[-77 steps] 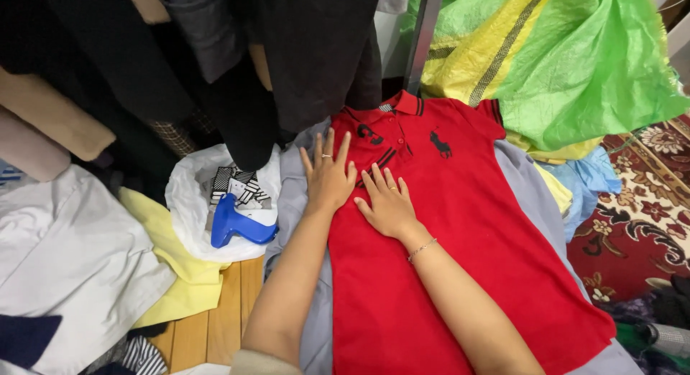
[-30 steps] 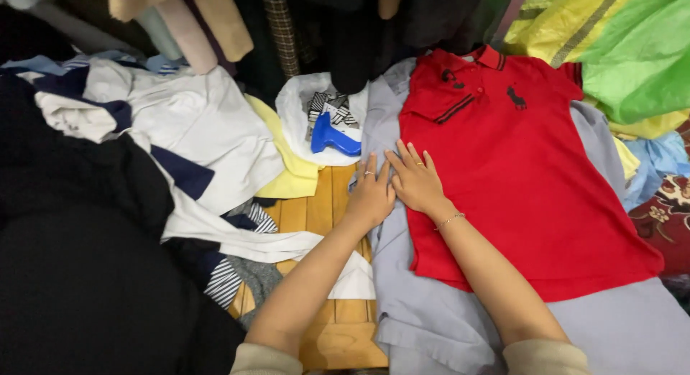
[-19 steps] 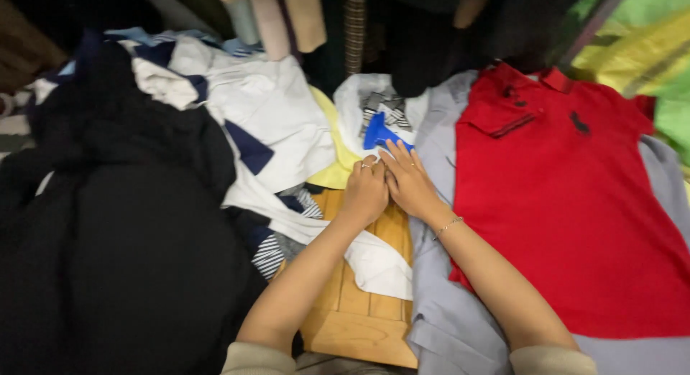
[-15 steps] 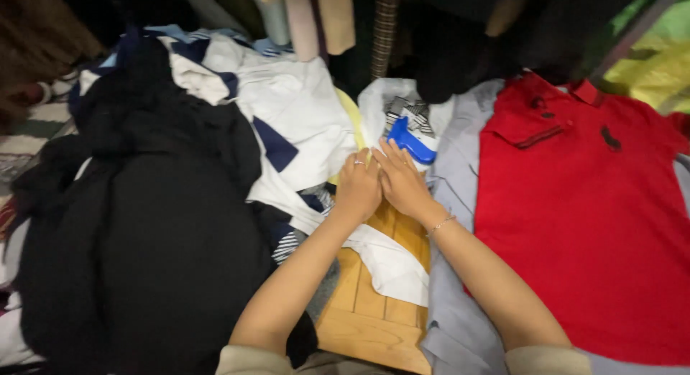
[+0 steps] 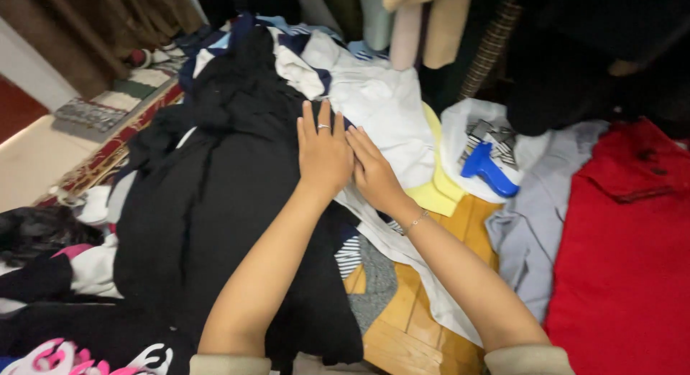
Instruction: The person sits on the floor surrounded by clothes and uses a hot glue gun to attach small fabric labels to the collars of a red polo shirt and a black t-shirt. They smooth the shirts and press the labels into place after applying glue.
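Nothing's actually gripped yet, both palms just laid flat with fingers spread: left hand (image 5: 325, 154) on the heaped black fabric garment (image 5: 215, 202), right hand (image 5: 374, 175) on the crumpled white cotton shirt (image 5: 381, 105), having been shifted off the red polo shirt (image 5: 632, 260) (now well apart at the right).

A black garment (image 5: 215, 202) lies crumpled in a heap, spread from ten o'clock down toward six o'clock; beside it, at twelve o'clock, a white garment with navy trim (image 5: 374, 105) lies rumpled, its edge overlapping the black cloth.
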